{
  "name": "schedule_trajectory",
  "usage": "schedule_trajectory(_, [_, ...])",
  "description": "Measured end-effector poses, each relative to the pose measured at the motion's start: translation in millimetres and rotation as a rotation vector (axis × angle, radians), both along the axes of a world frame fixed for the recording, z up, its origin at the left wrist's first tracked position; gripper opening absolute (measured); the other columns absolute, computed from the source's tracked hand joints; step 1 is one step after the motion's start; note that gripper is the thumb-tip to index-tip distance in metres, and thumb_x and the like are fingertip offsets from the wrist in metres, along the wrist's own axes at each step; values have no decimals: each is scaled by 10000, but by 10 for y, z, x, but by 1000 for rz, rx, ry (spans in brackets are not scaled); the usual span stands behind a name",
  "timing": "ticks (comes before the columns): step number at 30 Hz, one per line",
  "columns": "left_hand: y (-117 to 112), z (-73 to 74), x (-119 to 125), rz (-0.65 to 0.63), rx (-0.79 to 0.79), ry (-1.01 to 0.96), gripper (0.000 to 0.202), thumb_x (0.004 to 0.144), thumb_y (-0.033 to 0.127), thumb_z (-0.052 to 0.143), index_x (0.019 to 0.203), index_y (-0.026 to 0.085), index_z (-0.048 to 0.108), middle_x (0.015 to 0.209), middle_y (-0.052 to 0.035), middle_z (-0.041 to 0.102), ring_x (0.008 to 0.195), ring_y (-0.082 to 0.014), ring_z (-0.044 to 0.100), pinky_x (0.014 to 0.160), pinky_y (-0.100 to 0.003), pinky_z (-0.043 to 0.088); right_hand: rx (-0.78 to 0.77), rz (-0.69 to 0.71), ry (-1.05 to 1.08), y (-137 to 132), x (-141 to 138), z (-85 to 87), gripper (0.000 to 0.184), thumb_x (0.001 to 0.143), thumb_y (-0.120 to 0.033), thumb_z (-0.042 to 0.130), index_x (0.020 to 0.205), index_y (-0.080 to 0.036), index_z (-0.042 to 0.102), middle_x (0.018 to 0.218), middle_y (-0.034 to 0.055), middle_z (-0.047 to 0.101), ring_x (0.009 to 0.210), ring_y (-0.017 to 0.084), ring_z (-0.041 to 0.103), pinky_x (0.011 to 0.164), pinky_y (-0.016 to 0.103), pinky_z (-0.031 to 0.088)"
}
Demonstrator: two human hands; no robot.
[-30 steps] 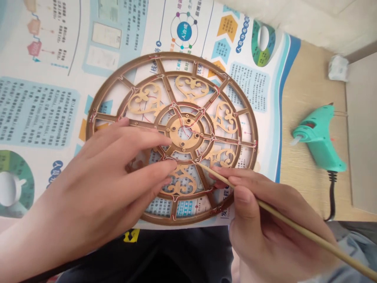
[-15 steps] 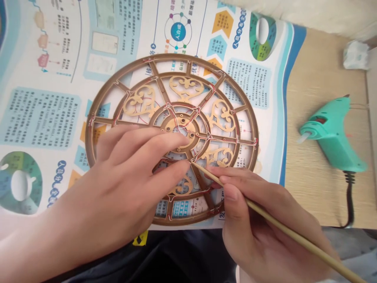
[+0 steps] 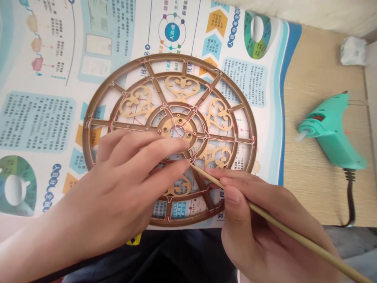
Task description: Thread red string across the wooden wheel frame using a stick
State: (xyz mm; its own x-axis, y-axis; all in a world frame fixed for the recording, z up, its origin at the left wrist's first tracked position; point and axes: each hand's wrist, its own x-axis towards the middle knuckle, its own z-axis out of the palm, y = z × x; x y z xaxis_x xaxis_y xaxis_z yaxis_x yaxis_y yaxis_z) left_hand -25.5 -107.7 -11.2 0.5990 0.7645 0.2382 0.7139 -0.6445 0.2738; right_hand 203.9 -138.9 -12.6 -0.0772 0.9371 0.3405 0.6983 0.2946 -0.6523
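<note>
A round brown openwork frame with spokes, rings and gold scroll ornaments lies flat, thin red and white wires running along its ribs. Across its lower left part rests my left hand, fingers stretched out, index finger and thumb apart with their tips at the inner ring. What lies under those fingers is hidden. My right hand is closed in a pen-like grip on a thin wooden stick. The stick's tip meets the inner ring beside my left thumb tip, close to the wires.
Beneath the frame is a printed poster sheet on a wooden table. A teal glue gun with a black cord lies at the right. Behind it sits a small white lump, perhaps crumpled wrapping.
The whole view has shifted slightly, so the frame, poster and glue gun appear a little further left. Both hands keep almost the same pose, with the stick's tip at the same spot.
</note>
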Motion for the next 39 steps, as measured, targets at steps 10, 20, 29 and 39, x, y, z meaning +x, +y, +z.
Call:
schedule_trajectory(10, [-14, -14, -45, -10, -28, 1, 446, 992, 81, 418, 1354, 221, 637, 1608, 62, 499, 1374, -240, 543, 1454, -430, 235, -25, -5, -39, 0, -15, 20, 103, 1106, -282, 624, 1112, -328, 716, 1123, -127, 831, 906, 67, 780, 948, 200, 650])
schedule_trajectory(20, [-48, 6, -3, 6, 23, -59, 321, 1015, 49, 526, 1304, 146, 629, 1510, -12, 543, 1299, -227, 541, 1364, -348, 317, -25, -1, 4, -19, -20, 12, 100, 1099, -260, 635, 1123, -308, 720, 1124, -81, 839, 926, 108, 800, 919, 251, 679])
schedule_trajectory(29, [-8, -72, -54, -34, 62, -45, 347, 1040, 167, 440, 1319, 177, 647, 1529, 4, 532, 1262, -265, 550, 1330, -378, 311, 80, 85, 49, 72, 4, 4, 133, 989, -121, 720, 1054, -216, 786, 1063, -6, 846, 870, 156, 806, 902, 269, 694])
schedule_trajectory(39, [-19, -94, -55, -13, -14, -125, 361, 1040, 180, 506, 1351, 249, 676, 1571, 40, 534, 1306, -301, 584, 1353, -558, 375, 18, 164, 215, 192, 20, 5, 267, 924, -12, 717, 1110, -193, 782, 1031, 25, 834, 857, 168, 804, 818, 282, 694])
